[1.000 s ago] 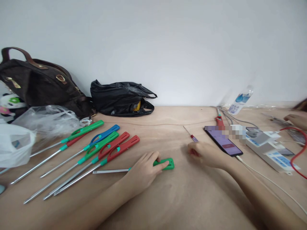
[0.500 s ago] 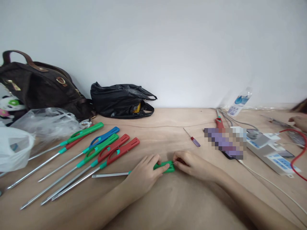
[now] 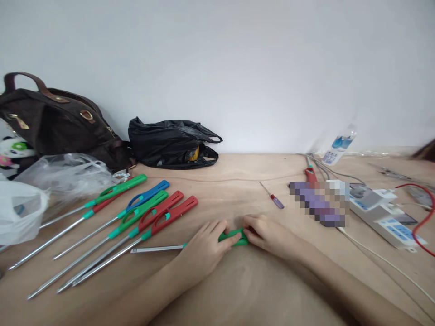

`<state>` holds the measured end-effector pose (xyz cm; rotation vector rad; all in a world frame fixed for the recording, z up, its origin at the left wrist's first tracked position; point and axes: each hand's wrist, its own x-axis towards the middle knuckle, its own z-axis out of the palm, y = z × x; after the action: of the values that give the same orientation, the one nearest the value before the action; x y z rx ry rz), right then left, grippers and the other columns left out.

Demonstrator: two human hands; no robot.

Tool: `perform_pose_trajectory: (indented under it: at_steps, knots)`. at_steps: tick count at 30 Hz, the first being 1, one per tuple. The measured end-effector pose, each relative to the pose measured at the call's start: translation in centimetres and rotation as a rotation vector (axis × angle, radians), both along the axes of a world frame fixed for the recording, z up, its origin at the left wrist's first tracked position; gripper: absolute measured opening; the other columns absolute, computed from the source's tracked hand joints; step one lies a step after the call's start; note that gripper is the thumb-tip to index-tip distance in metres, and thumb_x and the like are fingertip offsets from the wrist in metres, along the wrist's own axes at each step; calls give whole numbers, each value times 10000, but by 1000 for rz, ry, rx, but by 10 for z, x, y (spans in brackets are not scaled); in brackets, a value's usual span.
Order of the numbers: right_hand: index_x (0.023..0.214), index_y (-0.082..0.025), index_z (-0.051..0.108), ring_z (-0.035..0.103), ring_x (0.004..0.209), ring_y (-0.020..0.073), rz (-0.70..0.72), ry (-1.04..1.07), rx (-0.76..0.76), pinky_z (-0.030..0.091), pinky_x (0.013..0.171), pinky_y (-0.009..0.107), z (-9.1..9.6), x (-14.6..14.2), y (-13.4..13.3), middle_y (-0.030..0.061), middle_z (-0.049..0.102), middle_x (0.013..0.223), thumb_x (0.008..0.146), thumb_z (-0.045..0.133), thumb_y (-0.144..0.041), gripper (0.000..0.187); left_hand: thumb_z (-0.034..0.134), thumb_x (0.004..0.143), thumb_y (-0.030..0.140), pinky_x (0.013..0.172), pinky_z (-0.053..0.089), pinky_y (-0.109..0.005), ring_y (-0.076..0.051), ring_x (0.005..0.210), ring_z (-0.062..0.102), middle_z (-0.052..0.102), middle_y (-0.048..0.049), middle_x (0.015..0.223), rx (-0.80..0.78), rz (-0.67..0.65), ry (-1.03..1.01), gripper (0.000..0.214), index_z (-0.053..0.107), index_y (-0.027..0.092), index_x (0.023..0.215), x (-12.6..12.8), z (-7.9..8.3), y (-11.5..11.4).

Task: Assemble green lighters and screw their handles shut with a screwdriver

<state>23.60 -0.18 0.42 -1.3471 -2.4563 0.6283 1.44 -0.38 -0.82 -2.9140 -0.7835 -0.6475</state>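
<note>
My left hand (image 3: 207, 249) is closed over the green handle of a long-necked lighter (image 3: 224, 236), pressing it to the table. Its silver tube points left from under my palm. At the handle's right end, my right hand (image 3: 263, 233) has its thumb and fingers pinched together, touching the green plastic. Whatever sits between those fingertips is hidden or too small to make out. Beyond my right hand lies a small screwdriver (image 3: 276, 201) with a red and purple handle. Several more lighters (image 3: 175, 213) in red, green and blue lie fanned out to the left.
A brown bag (image 3: 64, 122), a black plastic bag (image 3: 170, 142) and a white plastic bag (image 3: 22, 213) stand at the left and back. Over to the right are a blurred-out phone (image 3: 316, 203), a power strip (image 3: 384, 219), cables, and a tilted bottle (image 3: 340, 145).
My right hand has shifted slightly left, onto the end of the green handle. My left hand stays put. Another person's hand at the far right edge has left the view.
</note>
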Motion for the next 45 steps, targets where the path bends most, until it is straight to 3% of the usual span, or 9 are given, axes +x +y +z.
perform_pose_trajectory:
  at_steps: [7, 19, 35, 38, 40, 42, 45]
  knots:
    - [761, -184, 497, 493, 652, 125, 18, -13, 10, 303, 594, 247, 1, -3, 0, 14, 587, 770, 888, 468, -169, 131, 367, 993, 187, 678, 451, -273, -184, 812, 515, 539, -53, 926, -21, -8, 17, 317, 580, 230, 1223, -1, 1, 0]
    - [803, -194, 479, 426, 641, 111, -51, 261, -243, 310, 564, 230, -3, 6, 5, -41, 500, 704, 894, 507, -200, 96, 342, 992, 197, 648, 456, -271, -175, 786, 495, 517, -47, 920, -36, -28, -17, 349, 575, 251, 1246, -2, 1, 2]
    - [808, -194, 497, 460, 632, 123, -44, 316, -268, 342, 579, 238, -2, 8, 7, -31, 520, 689, 901, 476, -219, 99, 374, 972, 180, 676, 473, -287, -180, 812, 505, 530, -48, 943, -82, -26, -21, 365, 568, 272, 1267, -3, 0, 2]
    - [800, -198, 503, 502, 629, 144, -141, 255, -101, 364, 585, 256, -2, 21, 15, -7, 558, 693, 932, 432, -280, 171, 373, 969, 176, 694, 483, -300, -188, 830, 515, 529, -55, 956, -84, -27, -21, 354, 575, 254, 1249, -4, 0, 2]
    - [862, -195, 522, 546, 685, 175, -353, 89, 122, 384, 620, 278, -2, 35, 22, 32, 601, 756, 927, 430, -277, 140, 368, 964, 164, 703, 489, -313, -197, 843, 523, 528, -66, 974, -80, -32, -11, 347, 574, 234, 1235, -3, 1, 1]
    - [956, -179, 545, 574, 873, 242, -537, -184, 336, 400, 680, 305, -4, 50, 27, 114, 634, 938, 897, 499, -298, 141, 361, 959, 150, 709, 493, -324, -203, 846, 526, 529, -73, 983, -70, -33, 4, 346, 565, 217, 1230, -3, 1, 1]
    - [985, -146, 566, 547, 1015, 318, -656, -496, 357, 413, 701, 335, -10, 67, 33, 183, 615, 1054, 881, 546, -375, 252, 367, 950, 127, 728, 499, -338, -205, 853, 526, 539, -76, 997, -58, -15, 32, 365, 512, 188, 1279, 0, 1, 1]
